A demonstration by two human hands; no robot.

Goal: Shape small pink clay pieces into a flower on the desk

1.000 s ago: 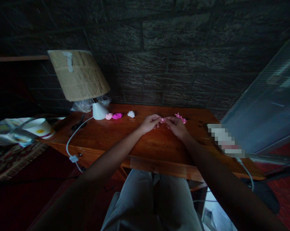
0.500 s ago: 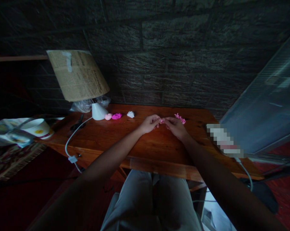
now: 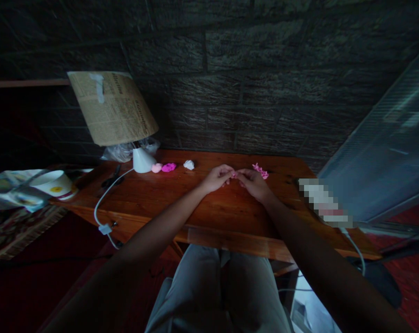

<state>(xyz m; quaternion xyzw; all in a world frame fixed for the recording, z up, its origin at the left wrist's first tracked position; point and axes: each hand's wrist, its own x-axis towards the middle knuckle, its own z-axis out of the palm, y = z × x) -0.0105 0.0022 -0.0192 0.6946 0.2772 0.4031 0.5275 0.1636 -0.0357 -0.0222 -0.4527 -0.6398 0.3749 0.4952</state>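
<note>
My left hand (image 3: 218, 178) and my right hand (image 3: 251, 182) meet above the wooden desk (image 3: 226, 208), thumbs and fingers pinched together. Between the fingertips is a small piece of pink clay (image 3: 234, 174), mostly covered by them. Just behind my right hand lies a cluster of small pink clay pieces (image 3: 260, 171). To the left on the desk sit a white clay lump (image 3: 189, 164), a bright magenta clay lump (image 3: 168, 167) and a pale pink clay ball (image 3: 156, 168).
A lamp with a paper shade (image 3: 112, 108) stands at the back left, its white cord hanging over the front edge. Dark scissors (image 3: 112, 178) and a paper cup (image 3: 54, 184) are further left. A blurred-out object (image 3: 323, 203) lies at the right. A brick wall (image 3: 223, 83) rises behind.
Both hands stay in nearly the same place. The fingertips have shifted slightly around the pink clay, and less of it shows now.
</note>
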